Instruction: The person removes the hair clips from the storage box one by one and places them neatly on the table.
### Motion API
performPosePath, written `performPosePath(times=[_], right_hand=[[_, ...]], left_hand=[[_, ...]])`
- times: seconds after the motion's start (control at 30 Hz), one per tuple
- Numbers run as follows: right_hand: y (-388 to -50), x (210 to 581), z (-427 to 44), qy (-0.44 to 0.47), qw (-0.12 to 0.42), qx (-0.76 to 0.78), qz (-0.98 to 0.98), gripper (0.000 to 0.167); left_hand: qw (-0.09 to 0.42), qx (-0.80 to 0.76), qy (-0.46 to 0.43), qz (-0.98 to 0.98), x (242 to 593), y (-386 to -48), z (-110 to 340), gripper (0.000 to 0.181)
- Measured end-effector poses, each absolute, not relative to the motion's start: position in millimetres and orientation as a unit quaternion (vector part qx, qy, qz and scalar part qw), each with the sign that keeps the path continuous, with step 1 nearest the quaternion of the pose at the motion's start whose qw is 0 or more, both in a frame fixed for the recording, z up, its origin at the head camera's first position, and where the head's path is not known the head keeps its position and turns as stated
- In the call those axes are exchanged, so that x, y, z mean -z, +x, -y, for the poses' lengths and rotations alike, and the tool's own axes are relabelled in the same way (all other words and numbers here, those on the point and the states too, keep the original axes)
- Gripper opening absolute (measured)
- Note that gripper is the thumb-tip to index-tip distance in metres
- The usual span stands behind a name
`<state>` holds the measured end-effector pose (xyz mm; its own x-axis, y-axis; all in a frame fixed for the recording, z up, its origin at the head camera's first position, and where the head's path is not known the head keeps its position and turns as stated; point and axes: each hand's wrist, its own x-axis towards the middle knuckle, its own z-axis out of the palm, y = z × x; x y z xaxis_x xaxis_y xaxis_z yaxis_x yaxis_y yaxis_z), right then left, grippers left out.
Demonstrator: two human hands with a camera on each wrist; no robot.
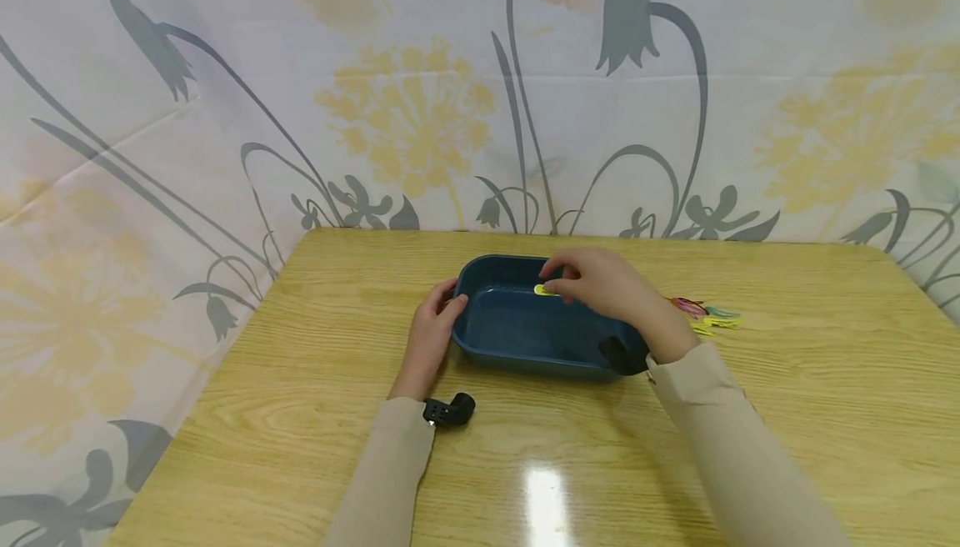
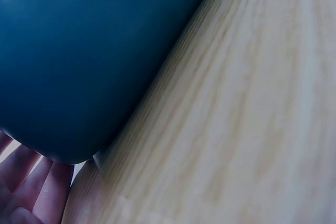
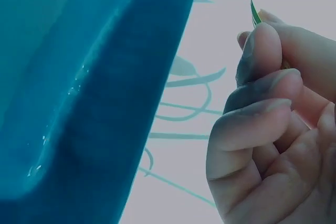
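A deep blue rectangular tray (image 1: 525, 322) with rounded corners sits on the wooden table. My left hand (image 1: 431, 326) grips its left end, thumb on the rim and fingers along the outside wall; several of those fingers (image 2: 52, 187) show beneath the tray in the left wrist view. Above the tray's inside, near the far wall, my right hand (image 1: 600, 284) pinches a small yellow hair clip (image 1: 542, 289) between thumb and fingertips. Edge-on in the right wrist view, the clip (image 3: 254, 11) is a thin green sliver; the fingers hide most of it.
Right of the tray, partly behind my right wrist, lies a loose pile of small red, pink, teal and yellow clips (image 1: 705, 315). A flower-patterned cloth (image 1: 450, 113) hangs at the table's far edge. Each wrist wears a black camera strap.
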<state>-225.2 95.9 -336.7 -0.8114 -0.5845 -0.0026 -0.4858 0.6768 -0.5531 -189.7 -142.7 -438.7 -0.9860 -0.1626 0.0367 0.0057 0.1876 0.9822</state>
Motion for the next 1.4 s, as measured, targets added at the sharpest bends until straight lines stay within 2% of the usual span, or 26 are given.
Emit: performPosePath(times=[0.2,0.43,0.6,0.9,1.4], right_hand=[[-217.2,336.5,-105.2,-0.281,0.067,0.299,-0.909,0.022],[-208.9,340.4,-114.0,-0.271,0.079,0.322,-0.904,0.026],[-206.7,345.8,-120.9,-0.272,0.079,0.315,-0.906,0.025],[-208.0,342.9,-137.7,-0.255,0.098,0.336,-0.902,0.032],[-210.9,346.5,-144.7,-0.242,0.095,0.306,-0.916,0.027]], left_hand=[[0.066,0.638,0.046,0.766,437.9,-189.7,141.8,0.036],[0.069,0.641,0.048,0.763,438.7,-190.1,140.5,0.037],[0.05,0.653,0.044,0.755,437.0,-189.8,140.7,0.037],[0.055,0.642,0.041,0.763,409.7,-174.5,135.3,0.038],[0.048,0.642,0.039,0.764,413.9,-176.5,138.6,0.038]])
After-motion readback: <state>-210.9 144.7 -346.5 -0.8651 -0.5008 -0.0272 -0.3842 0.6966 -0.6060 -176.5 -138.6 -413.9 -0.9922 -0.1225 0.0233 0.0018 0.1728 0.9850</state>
